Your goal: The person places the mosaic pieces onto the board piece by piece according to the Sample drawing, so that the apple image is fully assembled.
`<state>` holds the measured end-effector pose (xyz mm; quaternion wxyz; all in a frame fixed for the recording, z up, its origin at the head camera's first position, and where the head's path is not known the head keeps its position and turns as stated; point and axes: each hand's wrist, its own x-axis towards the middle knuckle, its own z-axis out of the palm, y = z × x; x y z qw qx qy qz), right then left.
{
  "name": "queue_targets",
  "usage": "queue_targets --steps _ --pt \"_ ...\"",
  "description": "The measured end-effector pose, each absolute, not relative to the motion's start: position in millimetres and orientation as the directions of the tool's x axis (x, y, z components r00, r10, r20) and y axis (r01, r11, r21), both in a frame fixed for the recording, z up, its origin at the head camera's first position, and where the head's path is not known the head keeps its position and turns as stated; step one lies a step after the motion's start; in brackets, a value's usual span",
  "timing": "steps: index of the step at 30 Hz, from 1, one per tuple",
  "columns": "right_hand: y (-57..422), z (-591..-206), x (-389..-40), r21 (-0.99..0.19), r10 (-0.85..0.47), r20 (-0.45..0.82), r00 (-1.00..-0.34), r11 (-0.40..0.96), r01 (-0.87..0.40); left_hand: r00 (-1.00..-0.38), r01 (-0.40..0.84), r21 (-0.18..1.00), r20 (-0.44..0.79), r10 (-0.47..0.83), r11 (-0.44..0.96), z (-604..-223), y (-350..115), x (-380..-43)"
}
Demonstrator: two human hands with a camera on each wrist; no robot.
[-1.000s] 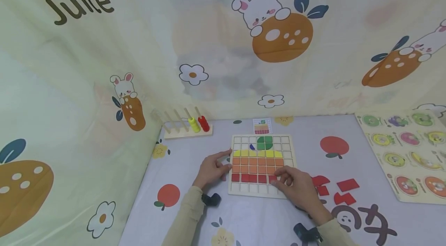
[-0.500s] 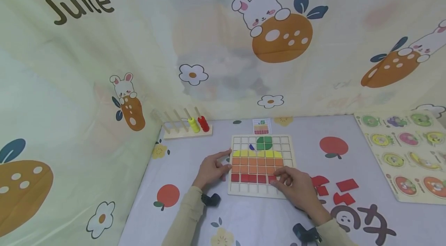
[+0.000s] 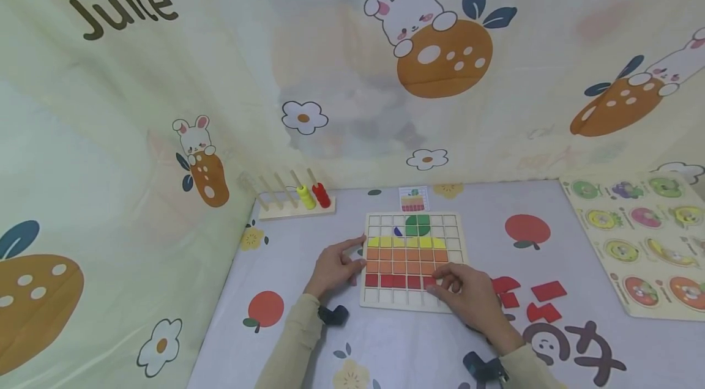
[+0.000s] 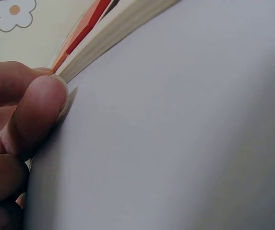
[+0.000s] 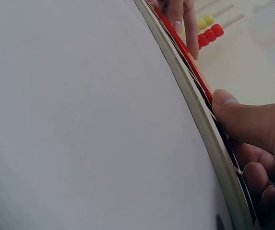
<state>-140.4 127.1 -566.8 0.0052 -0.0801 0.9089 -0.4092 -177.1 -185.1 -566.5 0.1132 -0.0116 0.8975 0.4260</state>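
Observation:
A wooden grid board (image 3: pixel 410 298) lies flat on the cloth, bearing yellow, orange and red rows with a green shape (image 3: pixel 417 225) and a small blue piece (image 3: pixel 398 232) above. My left hand (image 3: pixel 332 270) touches the board's left edge with an outstretched index finger and the thumb tip. At the right end of the red row, my right hand (image 3: pixel 469 295) has its thumb and index finger around a red square piece (image 3: pixel 428 282), partly hidden by the fingertips. In the right wrist view, the right thumb (image 5: pixel 240 115) presses at the red row, with the other fingers curled below.
Loose red pieces (image 3: pixel 544 313) lie right of the right hand. A picture card (image 3: pixel 414 199) stands behind the board. A peg rack (image 3: pixel 297 211) with yellow and red beads is at back left. A fruit puzzle board (image 3: pixel 633 242) lies far right.

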Motion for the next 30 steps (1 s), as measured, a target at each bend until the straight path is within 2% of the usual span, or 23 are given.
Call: queue_targets --steps 8,13,16,18,24,30 --pt "129 -567 -143 -0.759 -0.154 0.027 -0.988 0.64 -0.121 -0.974 -0.127 0.762 -0.218 0.067 0.635 -566 -185 -178" --pt "144 -564 -147 -0.805 -0.106 0.135 -0.985 0.567 -0.172 -0.973 -0.127 0.76 -0.219 0.068 0.638 -568 -186 -178" --pt "165 -554 -152 -0.795 -0.047 0.181 -0.982 0.581 -0.174 -0.972 -0.131 0.761 -0.225 0.068 0.636 -568 -186 -178" --pt "185 -544 -156 -0.762 -0.035 0.139 -0.99 0.634 -0.13 -0.972 -0.132 0.765 -0.225 0.07 0.631 -568 -186 -177" --pt "251 -534 -164 -0.622 -0.103 -0.117 -0.988 0.783 -0.009 -0.97 -0.136 0.766 -0.231 0.072 0.629 -566 -186 -177" --pt "282 -542 -164 -0.597 -0.146 -0.208 -0.967 0.802 0.007 -0.97 -0.136 0.769 -0.231 0.073 0.625 -564 -186 -176"
